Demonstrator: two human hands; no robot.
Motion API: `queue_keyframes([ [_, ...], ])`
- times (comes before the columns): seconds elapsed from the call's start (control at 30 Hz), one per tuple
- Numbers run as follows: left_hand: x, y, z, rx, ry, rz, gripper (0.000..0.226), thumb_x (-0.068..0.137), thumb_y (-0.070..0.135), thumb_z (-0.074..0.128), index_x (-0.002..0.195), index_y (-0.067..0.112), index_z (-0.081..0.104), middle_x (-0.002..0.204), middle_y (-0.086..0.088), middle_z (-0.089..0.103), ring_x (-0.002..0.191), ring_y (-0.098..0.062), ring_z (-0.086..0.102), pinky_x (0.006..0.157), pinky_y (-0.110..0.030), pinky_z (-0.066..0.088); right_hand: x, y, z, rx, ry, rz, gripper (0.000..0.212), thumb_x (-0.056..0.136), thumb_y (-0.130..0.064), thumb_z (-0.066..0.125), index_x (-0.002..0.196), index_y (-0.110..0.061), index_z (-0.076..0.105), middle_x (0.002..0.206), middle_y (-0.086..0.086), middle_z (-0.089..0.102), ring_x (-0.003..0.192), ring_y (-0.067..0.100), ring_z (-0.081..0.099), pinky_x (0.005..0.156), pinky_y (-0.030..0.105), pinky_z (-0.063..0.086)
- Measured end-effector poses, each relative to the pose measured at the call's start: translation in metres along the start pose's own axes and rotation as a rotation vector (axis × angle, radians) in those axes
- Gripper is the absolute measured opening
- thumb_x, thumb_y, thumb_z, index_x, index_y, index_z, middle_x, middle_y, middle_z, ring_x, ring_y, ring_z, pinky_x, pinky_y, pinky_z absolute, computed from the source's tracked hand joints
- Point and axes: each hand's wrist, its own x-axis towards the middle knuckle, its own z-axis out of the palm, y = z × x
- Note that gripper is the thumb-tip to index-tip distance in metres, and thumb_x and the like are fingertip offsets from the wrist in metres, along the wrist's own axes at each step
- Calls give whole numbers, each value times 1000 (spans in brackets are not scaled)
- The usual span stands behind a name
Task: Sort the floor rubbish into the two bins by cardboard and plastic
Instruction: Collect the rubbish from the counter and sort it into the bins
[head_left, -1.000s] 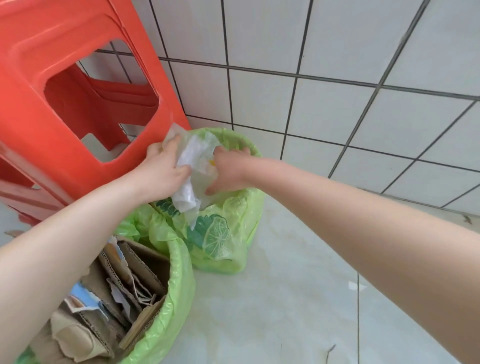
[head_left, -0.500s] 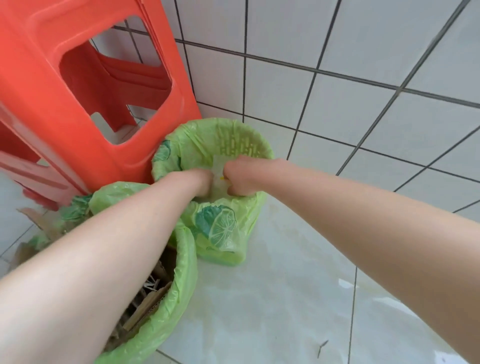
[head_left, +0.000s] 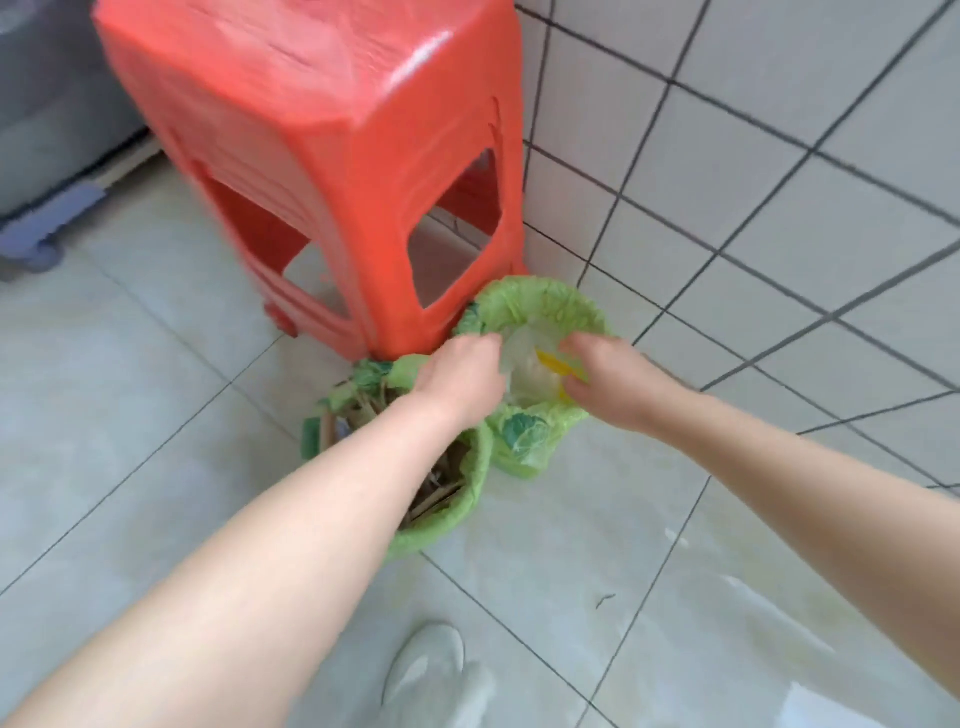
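Landmark: red stool, standing in the corner by the tiled wall.

Two bins w/ green liners sit on the floor at the stool's foot. The plastic bin is touching the stool's right leg, tight to the wall; the cardboard bin is just in front of the stool, nearer the person, touching the first bin. Prob. placed side by side so either can be reached from one stance w/o stepping.

Both hands are over the mouth of the plastic bin. Left hand is at the rim's stool side, palm down, fingers curled onto clear plastic wrap (whitish, crumpled, already inside the liner). Right hand is at the rim's far side from the stool, fingers bent down near a yellow scrap. Hands are apart, wrap between them. Can't tell whether either is actually clamped on the plastic or just pressing/letting go; fingertips are hidden and blurred.

My read: plastic is being pushed down into its bin, two hands used bc the film is light and springs back up. Left forearm crosses over the cardboard bin, hiding much of it; brown cardboard strips show beside the arm.

Floor in front of the stool looks nearly clear; one small dark fleck remains, so the sorting seems near done.
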Motion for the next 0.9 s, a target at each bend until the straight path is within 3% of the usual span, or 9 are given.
queue_keyframes([
  [0.2,-133,2,-112,-208,41,-204,27,86,16,46,109,20,59,110,-9,67,103,-31,62,81,-39,51,-91,-105,-87,98,-44,-146,36,88,-16,54,123,-6,54,120,13,61,113,30,56,97,37,44],
  [0.4,-283,11,-216,-622,264,-610,17,86,16,56,98,24,66,91,-2,73,89,-23,66,77,-28,50,-192,-230,-164,197,-69,-295,28,88,-12,54,115,-4,59,111,12,66,109,27,57,94,35,43],
  [0.47,-307,21,-220,-675,330,-667,14,86,15,59,94,23,66,88,1,73,86,-20,66,76,-26,48,-212,-241,-166,244,-35,-279,25,89,-14,54,111,-4,60,107,12,67,107,27,57,91,35,43],
  [0.53,-381,8,-281,-759,476,-812,12,87,14,59,92,23,65,86,2,73,85,-17,66,77,-27,50,-251,-313,-203,227,-132,-350,26,90,-18,53,113,-7,60,109,7,66,107,22,58,89,30,43],
  [0.63,-410,10,-301,-801,564,-838,11,88,13,58,93,22,63,86,5,72,85,-13,66,78,-27,51,-267,-334,-213,277,-136,-374,29,91,-19,52,118,-11,58,115,1,64,110,16,58,90,23,41],
  [0.9,-490,-38,-406,-838,690,-905,19,88,12,59,90,31,56,85,8,71,83,-10,66,72,-22,48,-282,-459,-265,267,-190,-439,27,89,-19,55,115,-14,60,112,-1,65,107,14,60,91,28,46],
])
